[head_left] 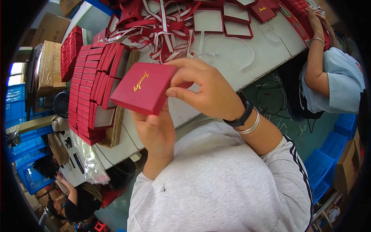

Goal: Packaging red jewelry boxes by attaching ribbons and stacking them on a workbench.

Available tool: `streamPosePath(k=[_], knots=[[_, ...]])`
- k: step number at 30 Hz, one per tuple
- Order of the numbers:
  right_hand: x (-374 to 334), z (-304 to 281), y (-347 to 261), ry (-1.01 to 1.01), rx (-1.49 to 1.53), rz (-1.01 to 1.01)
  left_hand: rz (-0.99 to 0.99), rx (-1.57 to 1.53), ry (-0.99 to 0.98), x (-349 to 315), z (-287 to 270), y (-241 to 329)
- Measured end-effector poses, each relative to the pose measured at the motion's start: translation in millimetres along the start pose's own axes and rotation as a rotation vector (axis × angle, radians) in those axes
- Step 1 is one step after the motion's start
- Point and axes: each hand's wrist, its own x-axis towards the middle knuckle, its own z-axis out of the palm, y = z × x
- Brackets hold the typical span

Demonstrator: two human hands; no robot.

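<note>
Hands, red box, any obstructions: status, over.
Left hand holds red box from below. Right hand grips its right side. Stacked boxes at left, ribbon tangle beyond; neither seems in the way.

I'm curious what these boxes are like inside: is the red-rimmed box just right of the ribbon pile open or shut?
Open: the red-rimmed box shows its white inside, with nothing covering it.

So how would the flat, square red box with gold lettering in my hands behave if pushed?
The red box probably feels stiff, given its flat top and crisp edges. It's unlikely to roll or tip, being square-cornered and wider than tall.
</note>
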Motion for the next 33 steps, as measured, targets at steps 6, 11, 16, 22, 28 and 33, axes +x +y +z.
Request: streamPosePath(k=[6, 11, 16, 22, 28, 33], knots=[[-11, 0, -14, -0.04, -0.239, 0.009, 0.206, 0.521, -0.036, -4, -8, -8], [-11, -5, -1, -0.037, 0.16, 0.294, 0.375, 0.469, 0.036, 3, -2, 1], [-14, 0, 27, -0.112, 0.49, 0.254, 0.327, 0.423, 0.07, 6, 4, 11], [-17, -12, 23, -0.208, 0.507, 0.317, 0.389, 0.474, 0.029, 8, 0, 22], [-18, -23, -29, -0.003, -0.139, -0.025, 0.385, 0.468, 0.171, 22, -5, 17], [-10, -28, -24, 0.15, -0.241, -0.007, 0.389, 0.376, 0.009, 12, -6, 20]])
